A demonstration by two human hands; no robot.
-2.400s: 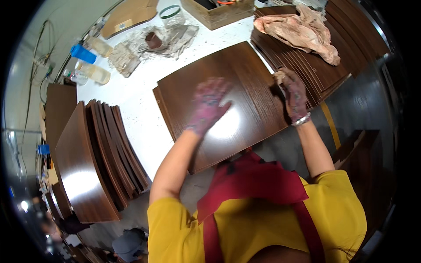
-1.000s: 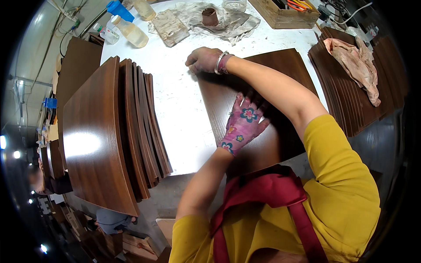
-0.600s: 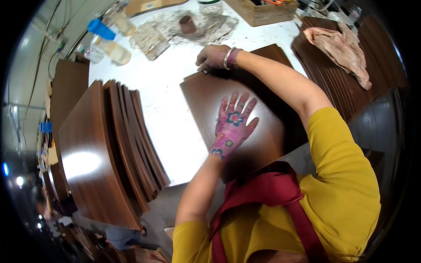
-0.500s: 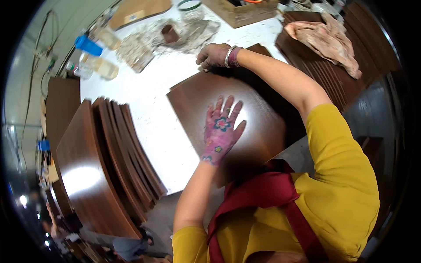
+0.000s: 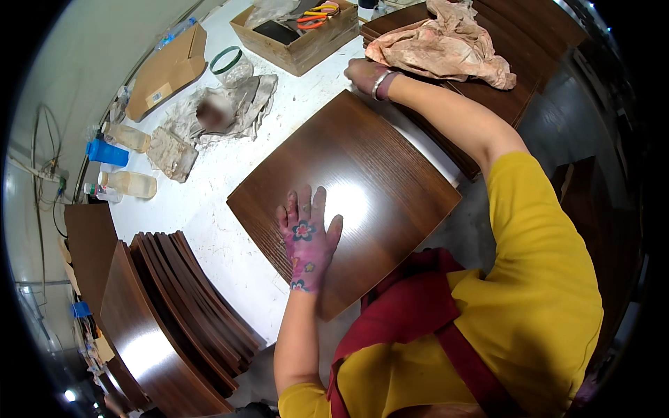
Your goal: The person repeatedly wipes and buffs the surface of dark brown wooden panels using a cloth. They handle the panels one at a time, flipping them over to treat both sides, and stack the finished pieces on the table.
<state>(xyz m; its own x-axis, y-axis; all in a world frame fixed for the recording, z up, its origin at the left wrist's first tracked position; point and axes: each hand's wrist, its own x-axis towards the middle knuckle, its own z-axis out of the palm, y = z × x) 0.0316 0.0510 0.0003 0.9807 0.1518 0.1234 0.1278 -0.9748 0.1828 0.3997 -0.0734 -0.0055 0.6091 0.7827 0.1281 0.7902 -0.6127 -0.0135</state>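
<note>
A dark brown wood panel [image 5: 355, 160] with a glossy face lies flat on the white table. On its left part rests my left hand [image 5: 306, 240], in a pink flowered glove, fingers spread flat and thumb out. My right hand [image 5: 368, 76], gloved and with a bracelet at the wrist, is past the panel's far corner, beside a stack of brown panels [image 5: 390, 28]. Its fingers are curled downward; what they hold, if anything, is hidden. A crumpled, stained pinkish cloth [image 5: 446, 52] lies on that stack, just right of this hand.
Several curved brown panels [image 5: 150, 334] stand on edge at the left. Farther back are a stained rag [image 5: 240, 111] with a dark cup [image 5: 214, 113], a glass jar [image 5: 231, 68], bottles [image 5: 132, 184], a blue cup [image 5: 108, 153], flat cardboard [image 5: 167, 73] and a box [image 5: 300, 52] holding scissors [image 5: 319, 15].
My right hand has moved off the panel's far side toward the stack with the cloth. My left hand stays flat on the panel. The whole view has shifted, showing more of the box.
</note>
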